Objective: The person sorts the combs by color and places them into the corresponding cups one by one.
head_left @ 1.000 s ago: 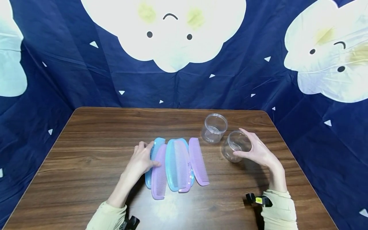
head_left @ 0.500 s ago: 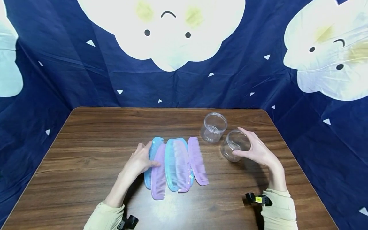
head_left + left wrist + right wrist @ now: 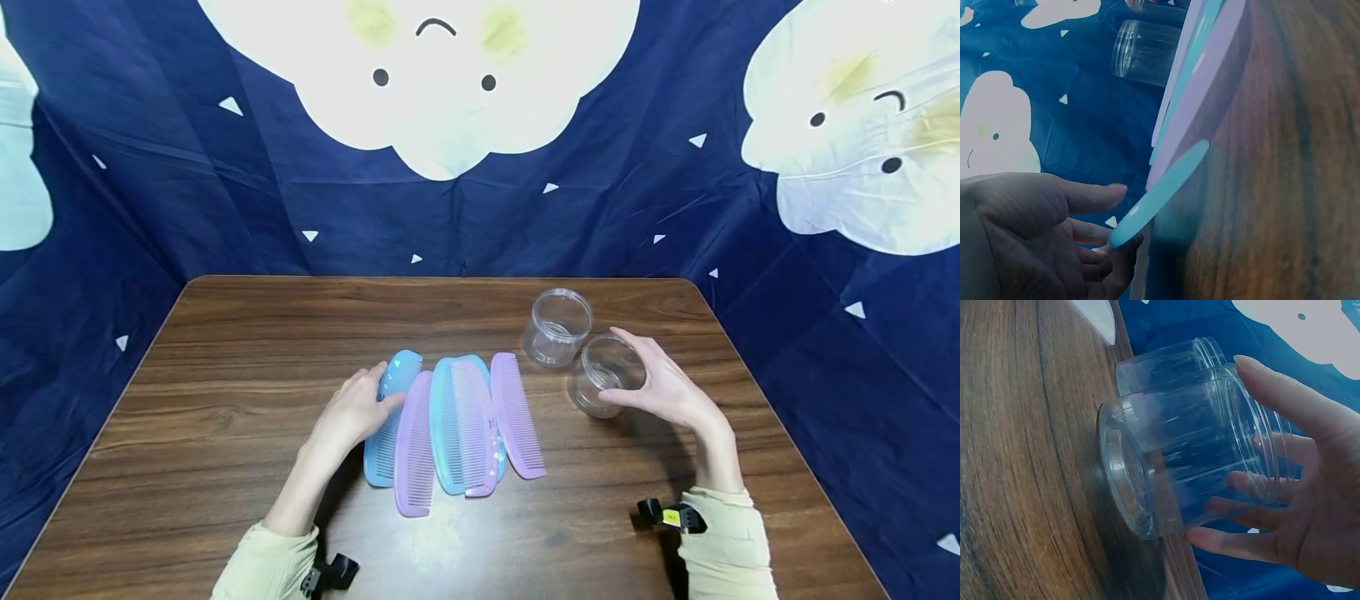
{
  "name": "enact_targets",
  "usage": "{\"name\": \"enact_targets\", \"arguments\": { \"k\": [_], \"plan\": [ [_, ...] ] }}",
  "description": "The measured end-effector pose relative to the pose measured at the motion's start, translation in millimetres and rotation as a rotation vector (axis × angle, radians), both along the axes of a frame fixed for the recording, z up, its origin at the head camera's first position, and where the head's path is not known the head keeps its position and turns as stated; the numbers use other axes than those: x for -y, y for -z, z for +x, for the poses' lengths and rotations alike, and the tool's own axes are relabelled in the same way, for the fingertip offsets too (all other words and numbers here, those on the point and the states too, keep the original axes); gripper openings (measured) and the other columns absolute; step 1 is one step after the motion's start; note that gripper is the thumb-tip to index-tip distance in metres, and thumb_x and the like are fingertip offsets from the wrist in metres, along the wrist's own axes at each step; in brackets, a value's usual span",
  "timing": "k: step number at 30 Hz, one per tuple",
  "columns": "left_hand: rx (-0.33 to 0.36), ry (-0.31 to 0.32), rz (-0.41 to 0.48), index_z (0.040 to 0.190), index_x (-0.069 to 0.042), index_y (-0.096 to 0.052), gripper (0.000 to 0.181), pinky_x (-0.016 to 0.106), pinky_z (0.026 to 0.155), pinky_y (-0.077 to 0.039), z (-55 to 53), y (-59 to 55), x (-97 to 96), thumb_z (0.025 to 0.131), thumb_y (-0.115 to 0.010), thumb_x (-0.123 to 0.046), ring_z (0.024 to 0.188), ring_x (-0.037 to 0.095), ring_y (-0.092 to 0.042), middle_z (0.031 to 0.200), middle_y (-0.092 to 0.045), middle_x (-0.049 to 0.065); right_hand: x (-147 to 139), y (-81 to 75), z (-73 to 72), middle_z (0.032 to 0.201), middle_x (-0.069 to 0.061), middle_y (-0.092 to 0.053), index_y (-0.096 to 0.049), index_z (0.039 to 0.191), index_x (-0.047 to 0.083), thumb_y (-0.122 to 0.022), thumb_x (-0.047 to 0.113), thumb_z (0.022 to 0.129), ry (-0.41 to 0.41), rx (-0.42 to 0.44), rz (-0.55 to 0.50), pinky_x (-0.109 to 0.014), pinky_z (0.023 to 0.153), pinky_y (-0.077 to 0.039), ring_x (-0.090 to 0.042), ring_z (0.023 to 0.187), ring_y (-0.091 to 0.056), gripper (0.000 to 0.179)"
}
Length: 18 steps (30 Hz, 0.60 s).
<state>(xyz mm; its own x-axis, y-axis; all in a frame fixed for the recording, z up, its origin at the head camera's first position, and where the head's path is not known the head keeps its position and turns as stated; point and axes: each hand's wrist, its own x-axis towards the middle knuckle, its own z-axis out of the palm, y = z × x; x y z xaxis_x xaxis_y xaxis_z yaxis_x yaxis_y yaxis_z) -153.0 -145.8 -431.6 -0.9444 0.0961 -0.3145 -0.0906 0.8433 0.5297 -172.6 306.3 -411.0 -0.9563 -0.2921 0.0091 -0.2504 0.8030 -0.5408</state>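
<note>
My left hand (image 3: 352,410) holds the outer side of a blue comb (image 3: 402,372). In the left wrist view this blue comb (image 3: 1163,190) is tilted between thumb and fingers, one long edge raised. A purple comb (image 3: 413,475) lies right beside it. Farther right, a turquoise comb (image 3: 444,417) lies partly beneath another purple comb (image 3: 472,425). My right hand (image 3: 671,387) grips a clear jar (image 3: 1172,444) around its threaded rim, thumb on one side and fingers on the other. That jar has no lid and looks slightly tilted.
A second clear jar (image 3: 553,348) stands just behind the held one. One purple comb (image 3: 519,421) lies at the right end of the row. The brown wooden table (image 3: 247,358) is backed by a dark blue cloth (image 3: 247,217) with clouds.
The left hand has drawn the blue comb left, away from the purple comb that overlapped it. The right hand and its jar have shifted slightly left. The other combs lie as before.
</note>
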Motion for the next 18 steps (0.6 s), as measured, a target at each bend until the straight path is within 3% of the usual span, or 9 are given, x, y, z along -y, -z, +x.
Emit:
{"name": "enact_targets", "arguments": {
  "k": [8, 18],
  "plan": [
    [-0.014, 0.003, 0.005, 0.157, 0.006, -0.031, 0.064, 0.07, 0.118, -0.03, -0.2, -0.2, 4.2, 0.102, -0.057, -0.015, 0.147, 0.057, -0.031, 0.159, -0.029, 0.04, 8.3, -0.7, 0.2, 0.152, -0.02, -0.046, -0.035, 0.16, 0.018, -0.088, 0.045, 0.079, -0.017, -0.004, 0.006, -0.064, 0.111, -0.041, -0.038, 0.138, -0.046, 0.101],
    [-0.066, -0.006, 0.035, 0.157, 0.003, -0.033, 0.058, 0.07, 0.116, -0.034, -0.1, -3.0, 8.9, 0.104, -0.049, -0.012, 0.145, 0.055, -0.036, 0.158, -0.034, 0.037, 17.4, 2.5, -0.7, 0.151, -0.021, -0.048, -0.037, 0.159, 0.016, -0.089, 0.045, 0.077, -0.048, -0.02, -0.02, -0.061, 0.11, -0.043, -0.039, 0.136, -0.05, 0.1]
  ]
}}
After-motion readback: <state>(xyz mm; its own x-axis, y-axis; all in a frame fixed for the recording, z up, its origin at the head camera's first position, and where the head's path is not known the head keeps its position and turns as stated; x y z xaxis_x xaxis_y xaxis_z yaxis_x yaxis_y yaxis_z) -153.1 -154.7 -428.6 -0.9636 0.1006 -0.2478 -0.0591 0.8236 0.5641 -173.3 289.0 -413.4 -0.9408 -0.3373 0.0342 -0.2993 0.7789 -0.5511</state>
